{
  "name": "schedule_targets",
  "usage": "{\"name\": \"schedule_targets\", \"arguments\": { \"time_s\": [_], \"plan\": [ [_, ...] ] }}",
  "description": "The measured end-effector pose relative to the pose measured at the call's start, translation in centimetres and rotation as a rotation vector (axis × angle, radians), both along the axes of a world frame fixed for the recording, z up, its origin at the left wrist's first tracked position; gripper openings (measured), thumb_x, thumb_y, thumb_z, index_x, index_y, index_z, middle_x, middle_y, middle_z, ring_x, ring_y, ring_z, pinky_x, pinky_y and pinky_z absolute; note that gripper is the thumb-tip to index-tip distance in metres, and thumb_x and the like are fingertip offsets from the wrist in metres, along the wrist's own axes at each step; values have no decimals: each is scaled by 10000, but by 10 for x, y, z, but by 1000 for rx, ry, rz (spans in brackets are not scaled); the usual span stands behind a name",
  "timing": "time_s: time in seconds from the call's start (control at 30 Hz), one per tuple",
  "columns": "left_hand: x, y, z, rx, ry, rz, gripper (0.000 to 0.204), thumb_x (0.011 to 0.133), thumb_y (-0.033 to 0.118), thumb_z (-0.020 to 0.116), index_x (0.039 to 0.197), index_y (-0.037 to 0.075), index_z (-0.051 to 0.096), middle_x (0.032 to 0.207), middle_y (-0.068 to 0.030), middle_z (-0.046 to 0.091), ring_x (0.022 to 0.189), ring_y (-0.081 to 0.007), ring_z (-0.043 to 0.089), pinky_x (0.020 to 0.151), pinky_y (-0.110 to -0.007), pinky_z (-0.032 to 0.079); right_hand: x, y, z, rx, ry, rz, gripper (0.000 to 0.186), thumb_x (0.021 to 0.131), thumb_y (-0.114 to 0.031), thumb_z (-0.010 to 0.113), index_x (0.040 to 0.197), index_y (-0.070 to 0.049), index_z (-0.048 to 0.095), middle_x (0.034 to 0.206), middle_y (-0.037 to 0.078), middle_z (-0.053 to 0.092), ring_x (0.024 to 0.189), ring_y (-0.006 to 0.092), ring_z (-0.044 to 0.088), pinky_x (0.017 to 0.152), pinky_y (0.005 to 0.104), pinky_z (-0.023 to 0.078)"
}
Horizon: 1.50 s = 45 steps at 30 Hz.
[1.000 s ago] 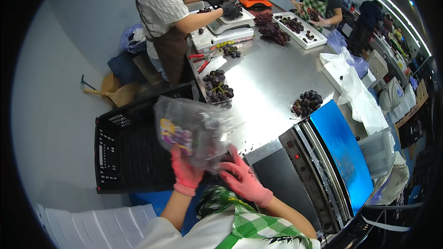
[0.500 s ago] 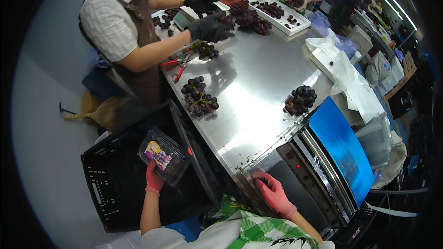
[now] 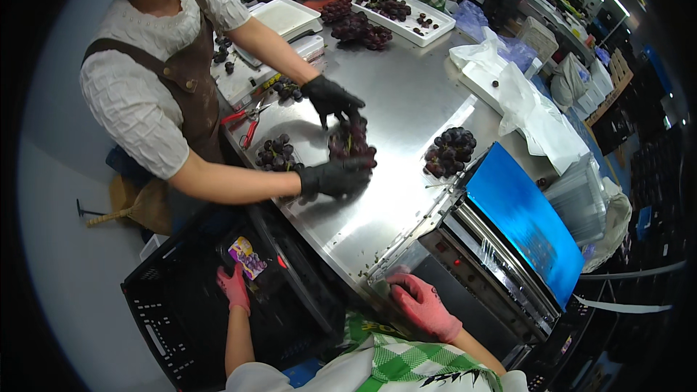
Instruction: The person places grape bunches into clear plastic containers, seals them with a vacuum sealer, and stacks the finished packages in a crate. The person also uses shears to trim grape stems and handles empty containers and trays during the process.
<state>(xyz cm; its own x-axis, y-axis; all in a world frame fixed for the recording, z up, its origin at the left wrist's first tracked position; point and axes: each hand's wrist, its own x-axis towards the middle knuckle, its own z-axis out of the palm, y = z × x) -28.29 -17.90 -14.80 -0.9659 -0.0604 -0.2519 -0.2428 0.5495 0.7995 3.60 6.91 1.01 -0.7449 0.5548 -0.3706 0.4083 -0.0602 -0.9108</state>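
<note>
A clear pack of grapes [image 3: 247,258] was gripped by the left hand [image 3: 234,287], pink-gloved, fingers curled round its edge, down inside the black crate [image 3: 167,319] left of the steel table [image 3: 406,101]. The right hand [image 3: 421,305] was laid flat, fingers loosely spread, at the table's near corner beside the sealing machine [image 3: 508,247]. Across the table, a grape bunch [image 3: 351,141] was cupped by a co-worker's black-gloved hands [image 3: 334,174].

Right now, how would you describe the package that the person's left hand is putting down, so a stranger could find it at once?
Start at the black plastic crate on the floor left of the steel table. Inside it, under the pink-gloved left hand, lies a clear plastic grape package. Unlike the loose grape bunches on the table, it is packed and has a colourful purple label.
</note>
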Motion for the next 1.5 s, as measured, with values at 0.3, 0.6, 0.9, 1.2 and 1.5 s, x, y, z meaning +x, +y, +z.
{"name": "schedule_targets", "arguments": {
  "time_s": [0.3,0.6,0.9,1.2,1.5],
  "plan": [
    [93,113,110,81,703,-761,158,759,0,589,912,27,562,884,-122,513,750,-250,506,645,-331,436,-37,60,19,-163,145,-244,260,907,-153,502,1116,-1,516,930,47,556,859,107,499,761,251,423],
    [80,210,75,3,704,-1102,291,837,180,588,1088,38,547,1049,-150,585,907,-356,546,821,-410,432,-67,13,-66,-1078,97,-686,210,855,-327,568,938,-147,498,812,37,478,839,186,494,843,371,395],
    [5,307,38,-369,-13,-1352,445,913,407,381,1075,16,518,1108,-211,556,1065,-369,495,898,-413,402,-114,13,-124,-812,39,-1009,541,868,-550,418,1235,-151,418,1168,113,471,883,206,478,765,309,373],
    [-2,311,29,-368,-148,-1371,514,889,466,403,1112,13,504,1186,-202,506,1117,-346,463,935,-383,373,-116,32,-152,-734,-195,-1093,892,680,-718,553,1261,-69,363,1183,104,459,1064,247,447,887,402,377],
    [-2,317,105,-79,-72,-1201,493,872,474,448,1061,24,515,1023,-178,567,959,-315,531,850,-362,401,-112,68,-55,-420,-86,-916,901,694,-658,599,1261,-7,344,1159,171,449,1035,236,453,849,392,399]
  ]
}}
